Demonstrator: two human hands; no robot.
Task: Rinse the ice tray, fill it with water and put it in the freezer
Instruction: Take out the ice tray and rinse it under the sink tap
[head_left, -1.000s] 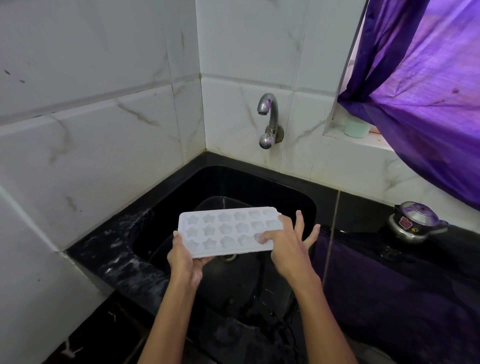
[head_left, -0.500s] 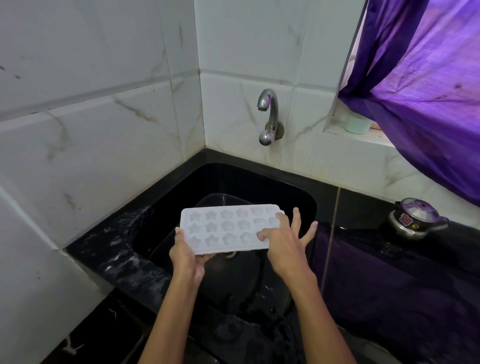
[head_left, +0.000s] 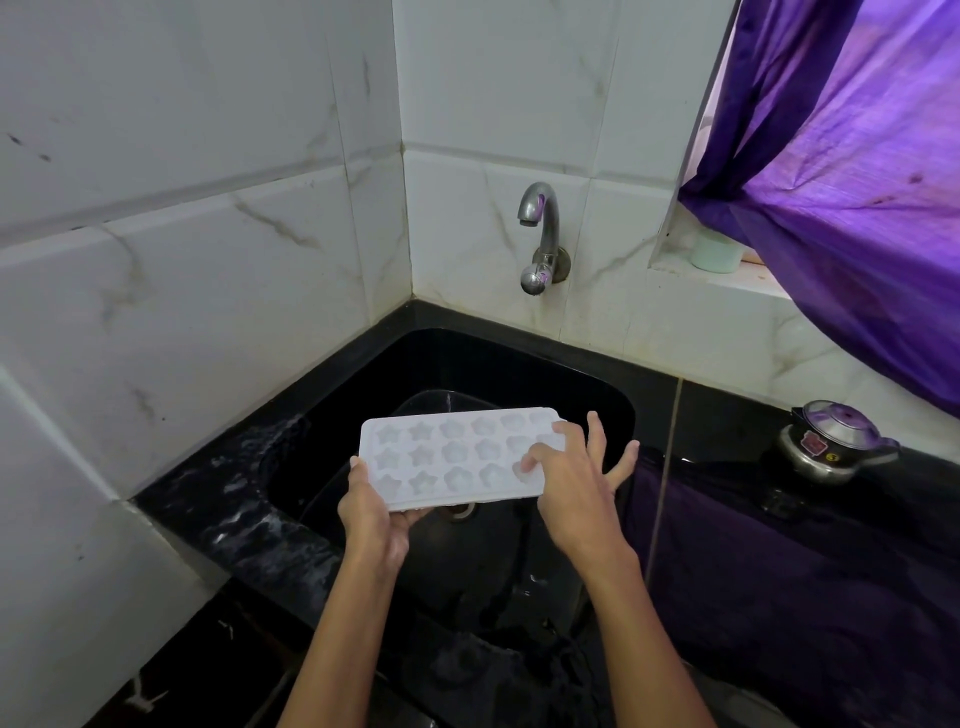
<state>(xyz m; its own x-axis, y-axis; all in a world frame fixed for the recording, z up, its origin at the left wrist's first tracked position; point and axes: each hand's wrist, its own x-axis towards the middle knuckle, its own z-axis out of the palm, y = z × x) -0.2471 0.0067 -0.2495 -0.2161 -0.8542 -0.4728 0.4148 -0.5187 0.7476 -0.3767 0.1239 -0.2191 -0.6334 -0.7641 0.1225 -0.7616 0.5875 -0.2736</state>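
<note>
A white ice tray (head_left: 452, 454) with star and flower moulds is held level over the black sink (head_left: 587, 400). My left hand (head_left: 371, 512) grips its near left corner, thumb on top and fingers underneath. My right hand (head_left: 576, 483) lies over the tray's right end with spread fingers, the fingertips touching the moulds. The metal tap (head_left: 540, 234) stands on the tiled wall behind the sink; no water runs from it.
A black counter (head_left: 218, 499) surrounds the sink in a tiled corner. A small pressure cooker (head_left: 831, 439) sits on the counter at the right. A purple curtain (head_left: 852, 156) hangs over a window ledge with a pale green cup (head_left: 717, 252).
The tray and both hands have stayed almost in place over the sink. My right fingers have shifted slightly across the tray's right end.
</note>
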